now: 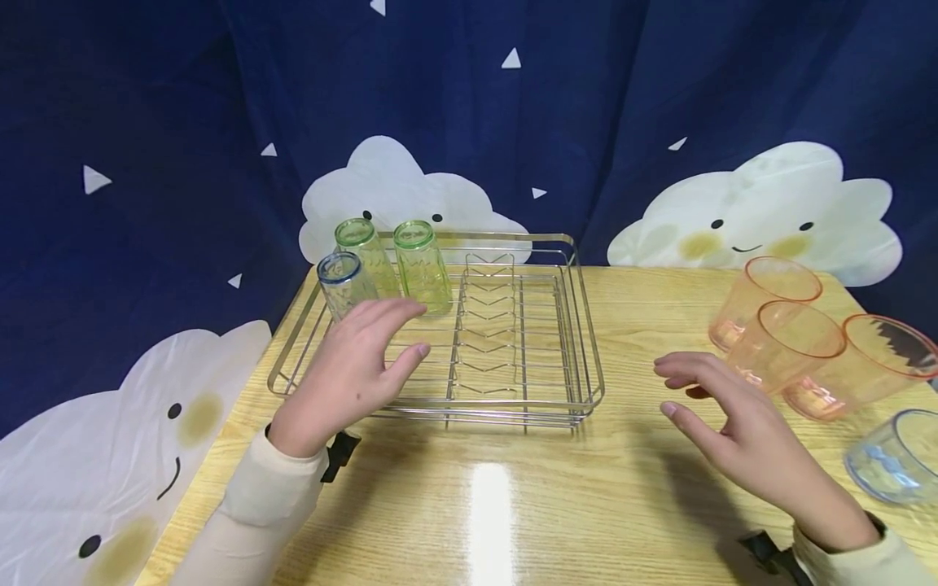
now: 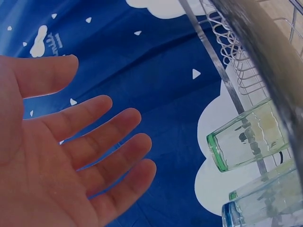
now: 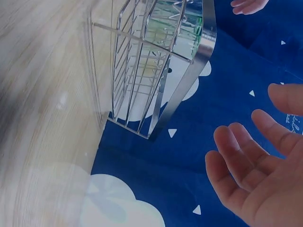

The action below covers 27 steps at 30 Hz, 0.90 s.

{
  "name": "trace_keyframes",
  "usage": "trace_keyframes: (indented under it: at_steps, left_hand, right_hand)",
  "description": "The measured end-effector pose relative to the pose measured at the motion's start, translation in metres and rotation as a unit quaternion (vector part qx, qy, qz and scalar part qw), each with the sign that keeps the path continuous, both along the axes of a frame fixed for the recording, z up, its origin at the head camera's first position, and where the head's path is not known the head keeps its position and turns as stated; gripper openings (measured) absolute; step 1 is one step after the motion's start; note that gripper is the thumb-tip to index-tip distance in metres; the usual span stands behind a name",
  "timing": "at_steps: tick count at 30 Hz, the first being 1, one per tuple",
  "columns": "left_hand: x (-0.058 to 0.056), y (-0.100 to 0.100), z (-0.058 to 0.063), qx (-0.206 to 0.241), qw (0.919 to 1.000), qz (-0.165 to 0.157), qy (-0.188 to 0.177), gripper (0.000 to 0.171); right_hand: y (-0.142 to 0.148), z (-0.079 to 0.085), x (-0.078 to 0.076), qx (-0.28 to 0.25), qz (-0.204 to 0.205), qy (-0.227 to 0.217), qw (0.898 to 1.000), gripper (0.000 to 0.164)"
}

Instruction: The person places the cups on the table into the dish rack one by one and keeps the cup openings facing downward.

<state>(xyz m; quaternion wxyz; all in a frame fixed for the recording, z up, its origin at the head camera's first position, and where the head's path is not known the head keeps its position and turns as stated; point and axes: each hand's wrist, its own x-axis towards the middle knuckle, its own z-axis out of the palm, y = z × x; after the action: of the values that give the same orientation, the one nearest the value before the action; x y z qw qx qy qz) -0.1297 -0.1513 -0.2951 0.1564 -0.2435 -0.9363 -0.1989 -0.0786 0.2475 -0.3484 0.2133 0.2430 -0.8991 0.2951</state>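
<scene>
My left hand [image 1: 348, 370] hovers over the left front of a wire dish rack [image 1: 529, 403], fingers relaxed and the palm bare in the left wrist view. Just beyond it, upside down in the rack, stand a blue-rimmed glass [image 1: 343, 281] and two green glasses, one at the left back [image 1: 366, 252] and one beside it [image 1: 421, 264]. The hand partly covers the blue-rimmed glass in the head view. My right hand [image 1: 733, 427] is raised above the table right of the rack, fingers loosely bent around nothing. Nearest to it is an orange cup [image 1: 787, 346].
Two more orange cups, one behind [image 1: 765, 297] and one to the right [image 1: 857, 366], stand upright on the wooden table [image 1: 440, 505]. A clear blue cup [image 1: 897, 456] sits at the right edge. Behind the table hangs a dark blue curtain [image 1: 454, 73] with cloud prints.
</scene>
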Motion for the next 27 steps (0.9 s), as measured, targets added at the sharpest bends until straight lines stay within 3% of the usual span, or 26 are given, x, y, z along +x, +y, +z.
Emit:
trace_keyframes:
  at_steps: [10, 22, 27]
  left_hand:
    - [0.003, 0.001, -0.001, -0.006, 1.0, -0.001, -0.001, 0.043]
    - [0.007, 0.002, -0.001, -0.006, 1.0, 0.0, 0.0, 0.041]
    - [0.008, 0.002, -0.001, -0.008, 0.9999, 0.003, -0.006, 0.041]
  right_hand:
    - [0.018, 0.001, -0.001, 0.012, -0.033, 0.025, 0.999, 0.053]
    - [0.038, 0.003, -0.008, -0.001, -0.064, 0.026, 0.998, 0.044]
    - [0.047, 0.01, -0.01, 0.003, -0.115, 0.006, 0.993, 0.038]
